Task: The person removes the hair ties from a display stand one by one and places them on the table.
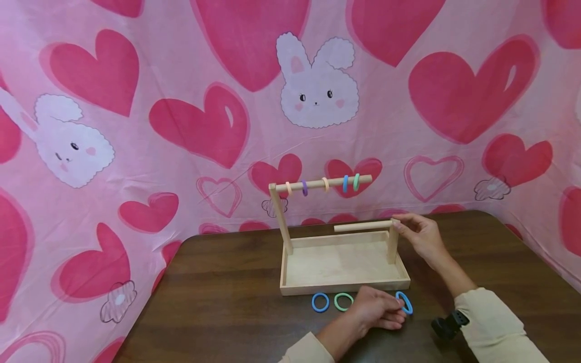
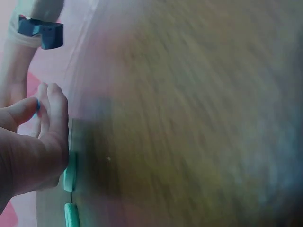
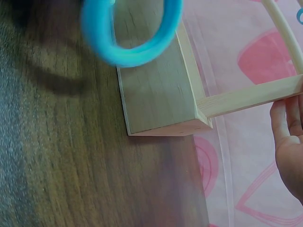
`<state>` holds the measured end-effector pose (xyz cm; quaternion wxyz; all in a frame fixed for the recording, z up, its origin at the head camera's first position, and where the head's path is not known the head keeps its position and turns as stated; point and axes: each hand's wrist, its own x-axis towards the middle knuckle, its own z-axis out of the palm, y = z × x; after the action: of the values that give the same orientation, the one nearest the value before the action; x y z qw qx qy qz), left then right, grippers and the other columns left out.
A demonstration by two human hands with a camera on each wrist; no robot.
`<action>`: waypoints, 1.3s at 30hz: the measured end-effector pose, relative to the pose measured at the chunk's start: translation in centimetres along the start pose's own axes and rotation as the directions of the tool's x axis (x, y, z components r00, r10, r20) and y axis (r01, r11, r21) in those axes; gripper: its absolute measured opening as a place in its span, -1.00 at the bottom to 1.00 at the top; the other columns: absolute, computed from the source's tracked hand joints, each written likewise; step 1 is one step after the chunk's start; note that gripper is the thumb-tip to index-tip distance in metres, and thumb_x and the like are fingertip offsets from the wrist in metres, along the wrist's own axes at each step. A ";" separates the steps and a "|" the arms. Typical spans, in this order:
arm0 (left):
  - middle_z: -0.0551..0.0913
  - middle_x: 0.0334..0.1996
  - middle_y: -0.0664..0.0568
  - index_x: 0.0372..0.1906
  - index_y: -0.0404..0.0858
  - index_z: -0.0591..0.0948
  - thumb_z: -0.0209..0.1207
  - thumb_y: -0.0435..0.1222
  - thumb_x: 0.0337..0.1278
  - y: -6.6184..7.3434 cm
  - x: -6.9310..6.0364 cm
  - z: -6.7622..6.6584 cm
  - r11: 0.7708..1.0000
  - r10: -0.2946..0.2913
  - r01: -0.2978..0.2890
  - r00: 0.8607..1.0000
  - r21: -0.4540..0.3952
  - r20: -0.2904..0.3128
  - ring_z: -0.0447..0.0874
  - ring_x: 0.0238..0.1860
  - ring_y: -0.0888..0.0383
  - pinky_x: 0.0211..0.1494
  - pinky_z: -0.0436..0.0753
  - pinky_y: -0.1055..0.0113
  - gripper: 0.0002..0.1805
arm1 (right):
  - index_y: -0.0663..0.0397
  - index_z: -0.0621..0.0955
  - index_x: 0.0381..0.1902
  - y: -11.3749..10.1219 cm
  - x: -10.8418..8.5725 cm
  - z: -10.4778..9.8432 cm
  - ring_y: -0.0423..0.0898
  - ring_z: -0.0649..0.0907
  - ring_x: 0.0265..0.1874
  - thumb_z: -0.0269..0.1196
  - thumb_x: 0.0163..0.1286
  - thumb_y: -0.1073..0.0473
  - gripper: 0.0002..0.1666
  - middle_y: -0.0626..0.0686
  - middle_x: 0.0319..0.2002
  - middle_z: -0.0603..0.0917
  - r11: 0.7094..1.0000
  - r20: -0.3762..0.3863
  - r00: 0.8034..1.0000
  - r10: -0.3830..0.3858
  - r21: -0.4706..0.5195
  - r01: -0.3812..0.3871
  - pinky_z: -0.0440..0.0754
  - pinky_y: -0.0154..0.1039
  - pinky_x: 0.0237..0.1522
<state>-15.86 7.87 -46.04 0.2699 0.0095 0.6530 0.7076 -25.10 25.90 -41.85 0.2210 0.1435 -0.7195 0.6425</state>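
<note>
Desk (image 1: 218, 282) of dark brown wood grain, its far corners rounded, stands against a pink cloth (image 1: 177, 50) printed with red hearts and white rabbits. Near the desk's far edge sits a shallow tray (image 1: 340, 290) of pale, smooth wood, rectangular and low-walled.

From its left end rises a tall square left post (image 1: 282, 222) bearing an upper bar (image 1: 315, 183) that points right; five slim rings hang there: peach (image 1: 289, 189), purple (image 1: 305, 188), peach, blue and green. A shorter right post (image 1: 392, 247) carries a round lower bar (image 1: 360, 227) pointing left. The right hand (image 1: 424, 237) holds the top of that right post between thumb and fingers.

The left hand (image 1: 374, 308) has thumb and fingertips pinched on a light-blue ring (image 1: 410, 304), tilted up just off the tray's near right corner. Along the tray's near wall, a flat blue ring (image 1: 313, 302) and a flat green ring (image 1: 336, 302) lie side by side on the desk, left of that hand.

Brown grain stretches broadly from the tray's left wall to the desk's left edge; the right forearm crosses the right side. The lower bar's tip stands well apart from the left post, with air between.
</note>
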 end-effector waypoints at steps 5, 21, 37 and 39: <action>0.81 -0.36 -0.30 -0.27 -0.43 0.78 0.28 -0.47 0.18 -0.4 0.2 0.2 0.999 0.015 -0.013 0.999 0.043 -0.035 0.60 -0.64 0.33 -0.31 0.79 0.27 -0.89 | 0.22 0.74 -0.09 0.0 -0.1 0.0 -0.52 0.64 -0.28 0.27 0.37 0.46 -0.79 -0.45 -0.27 0.74 1.000 -0.001 1.000 -0.002 0.012 0.002 0.59 -0.62 -0.26; 0.80 -0.39 -0.33 -0.38 -0.40 0.77 0.30 -0.49 0.16 -0.3 0.2 0.6 0.996 0.004 0.001 0.998 0.090 -0.056 0.59 -0.65 0.31 -0.34 0.79 0.26 -0.93 | 0.20 0.75 -0.10 0.1 0.1 0.0 -0.50 0.66 -0.27 0.27 0.37 0.47 -0.78 -0.42 -0.25 0.76 0.999 0.008 1.000 -0.010 0.047 0.009 0.61 -0.62 -0.25; 0.79 -0.44 -0.35 -0.43 -0.39 0.74 0.31 -0.49 0.18 -0.2 0.1 0.9 0.989 0.041 -0.027 0.995 0.146 -0.091 0.63 -0.64 0.30 -0.39 0.78 0.28 -0.91 | 0.29 0.72 -0.08 0.2 0.1 0.0 -0.50 0.65 -0.27 0.27 0.37 0.46 -0.80 -0.45 -0.25 0.75 1.000 0.005 1.000 -0.017 0.016 0.017 0.60 -0.62 -0.25; 0.78 -0.47 -0.33 -0.44 -0.39 0.74 0.31 -0.49 0.17 -0.1 0.1 0.9 0.987 0.051 -0.035 0.994 0.158 -0.098 0.61 -0.66 0.30 -0.42 0.77 0.30 -0.90 | 0.27 0.73 -0.08 0.2 0.1 0.0 -0.51 0.65 -0.28 0.27 0.38 0.46 -0.80 -0.46 -0.25 0.75 1.000 0.004 1.000 -0.015 0.016 0.015 0.60 -0.61 -0.26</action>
<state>-15.52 8.76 -46.04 0.2193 0.0085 0.7190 0.6595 -25.23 25.96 -41.95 0.2233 0.1520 -0.7138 0.6462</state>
